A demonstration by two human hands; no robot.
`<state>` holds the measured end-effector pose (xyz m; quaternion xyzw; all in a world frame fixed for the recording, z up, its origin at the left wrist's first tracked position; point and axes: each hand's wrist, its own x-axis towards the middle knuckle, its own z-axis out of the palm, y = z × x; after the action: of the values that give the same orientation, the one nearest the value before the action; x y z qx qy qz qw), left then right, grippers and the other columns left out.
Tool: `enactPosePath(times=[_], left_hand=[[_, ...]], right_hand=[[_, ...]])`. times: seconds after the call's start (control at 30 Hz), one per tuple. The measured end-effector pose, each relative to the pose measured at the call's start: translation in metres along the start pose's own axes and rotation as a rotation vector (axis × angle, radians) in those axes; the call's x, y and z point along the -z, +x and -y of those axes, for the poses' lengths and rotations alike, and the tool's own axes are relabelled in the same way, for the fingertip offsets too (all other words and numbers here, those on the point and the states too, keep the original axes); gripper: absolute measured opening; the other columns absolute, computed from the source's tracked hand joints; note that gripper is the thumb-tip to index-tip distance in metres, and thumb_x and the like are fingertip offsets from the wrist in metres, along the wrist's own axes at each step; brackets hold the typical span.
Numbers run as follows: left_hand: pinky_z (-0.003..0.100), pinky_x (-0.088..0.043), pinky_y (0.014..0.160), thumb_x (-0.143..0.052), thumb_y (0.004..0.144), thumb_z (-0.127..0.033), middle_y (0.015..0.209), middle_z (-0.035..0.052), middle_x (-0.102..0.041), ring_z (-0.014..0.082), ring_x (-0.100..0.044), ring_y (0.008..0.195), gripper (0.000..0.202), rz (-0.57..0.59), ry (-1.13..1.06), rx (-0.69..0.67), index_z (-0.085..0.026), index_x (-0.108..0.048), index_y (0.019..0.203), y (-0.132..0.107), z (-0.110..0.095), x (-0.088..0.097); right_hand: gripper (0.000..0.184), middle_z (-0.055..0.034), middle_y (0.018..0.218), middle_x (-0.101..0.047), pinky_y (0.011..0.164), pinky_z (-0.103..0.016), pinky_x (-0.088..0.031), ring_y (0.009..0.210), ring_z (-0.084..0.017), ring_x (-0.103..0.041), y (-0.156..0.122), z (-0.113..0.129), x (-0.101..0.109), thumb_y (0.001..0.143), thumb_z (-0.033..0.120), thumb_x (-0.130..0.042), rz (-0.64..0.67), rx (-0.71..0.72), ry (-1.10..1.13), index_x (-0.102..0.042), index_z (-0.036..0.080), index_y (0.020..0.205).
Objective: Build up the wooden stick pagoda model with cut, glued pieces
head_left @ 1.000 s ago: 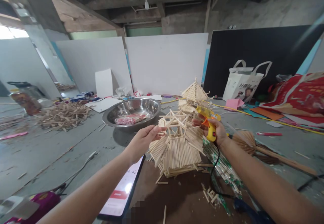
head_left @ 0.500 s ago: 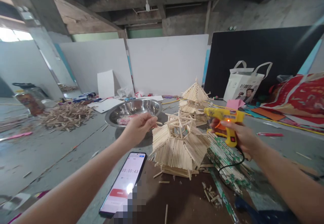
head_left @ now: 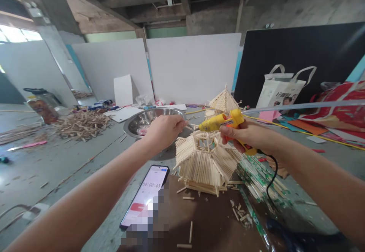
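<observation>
My left hand pinches a short wooden stick above the left side of a stick-built pavilion roof. In my right hand is a yellow hot glue gun, its nozzle pointing left and close to the stick's end. A clear glue stick reaches out of the gun's back toward the right. The roof model has sloping panels of parallel sticks and an open frame on top, partly behind the gun. Behind it stands a second model with a pointed stick roof, its lower part mostly hidden.
A steel basin stands behind my left hand. Left of the model lies a phone showing a timer. Packaged sticks lie at the right, a heap of sticks at the far left. The gun's black cord hangs beneath my right wrist.
My right hand has brought the glue gun leftward, its nozzle now near the stick in my left hand. My left hand has shifted slightly right and up; the view has tilted a little.
</observation>
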<state>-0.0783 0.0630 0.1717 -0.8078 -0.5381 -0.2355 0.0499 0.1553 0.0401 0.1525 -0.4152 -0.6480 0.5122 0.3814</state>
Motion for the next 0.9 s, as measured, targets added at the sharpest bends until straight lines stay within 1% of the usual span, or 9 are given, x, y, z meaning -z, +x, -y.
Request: enactPosePath(times=[0.1, 0.17, 0.3, 0.4, 0.53, 0.9], left_hand=[[0.026, -0.029, 0.052, -0.038, 0.078, -0.042, 0.053, 0.0015, -0.055, 0.0140, -0.048, 0.051, 0.032, -0.021, 0.058, -0.013, -0.022, -0.056, 0.060, -0.001, 0.001, -0.001], [0.025, -0.027, 0.051, -0.036, 0.079, -0.042, 0.053, 0.0015, -0.054, 0.0136, -0.048, 0.052, 0.033, -0.020, 0.125, -0.029, -0.021, -0.056, 0.064, -0.001, 0.000, 0.000], [0.025, -0.026, 0.050, -0.033, 0.081, -0.041, 0.060, 0.0021, -0.058, 0.0126, -0.048, 0.054, 0.034, 0.015, 0.189, -0.057, -0.020, -0.058, 0.072, -0.003, -0.004, 0.004], [0.025, -0.029, 0.052, -0.034, 0.080, -0.039, 0.065, 0.0024, -0.061, 0.0128, -0.050, 0.057, 0.032, 0.019, 0.162, -0.043, -0.020, -0.059, 0.076, -0.003, -0.005, 0.005], [0.025, -0.031, 0.054, -0.036, 0.079, -0.035, 0.073, 0.0019, -0.063, 0.0123, -0.052, 0.060, 0.028, 0.034, 0.099, -0.027, -0.021, -0.060, 0.081, -0.003, -0.005, 0.003], [0.024, -0.033, 0.054, -0.037, 0.079, -0.036, 0.073, 0.0021, -0.064, 0.0129, -0.053, 0.062, 0.029, 0.048, 0.117, -0.027, -0.021, -0.061, 0.082, -0.004, -0.003, 0.001]], right_hand=[[0.021, -0.0012, 0.050, -0.058, 0.020, -0.018, -0.019, 0.025, -0.005, -0.037, 0.002, 0.000, -0.003, 0.068, 0.034, -0.061, -0.023, 0.013, -0.075, -0.059, 0.017, 0.057], [0.025, -0.0008, 0.051, -0.058, 0.020, -0.017, -0.021, 0.025, -0.004, -0.037, 0.001, 0.004, -0.005, 0.067, 0.039, -0.060, -0.013, 0.012, -0.098, -0.057, 0.017, 0.057], [0.032, 0.0008, 0.053, -0.056, 0.024, -0.017, -0.027, 0.027, -0.003, -0.038, -0.001, 0.012, -0.009, 0.066, 0.047, -0.058, 0.006, -0.056, -0.175, -0.054, 0.016, 0.060], [0.037, 0.0008, 0.053, -0.055, 0.026, -0.018, -0.028, 0.028, -0.003, -0.039, -0.001, 0.013, -0.009, 0.066, 0.053, -0.055, 0.003, -0.055, -0.220, -0.051, 0.017, 0.058], [0.039, 0.0003, 0.053, -0.054, 0.027, -0.019, -0.027, 0.028, -0.003, -0.039, -0.001, 0.010, -0.008, 0.067, 0.055, -0.052, -0.010, -0.060, -0.246, -0.049, 0.017, 0.056], [0.042, 0.0010, 0.047, -0.049, 0.027, -0.020, -0.028, 0.029, -0.004, -0.038, 0.000, 0.007, -0.012, 0.066, 0.057, -0.052, -0.046, -0.104, -0.231, -0.045, 0.018, 0.052]])
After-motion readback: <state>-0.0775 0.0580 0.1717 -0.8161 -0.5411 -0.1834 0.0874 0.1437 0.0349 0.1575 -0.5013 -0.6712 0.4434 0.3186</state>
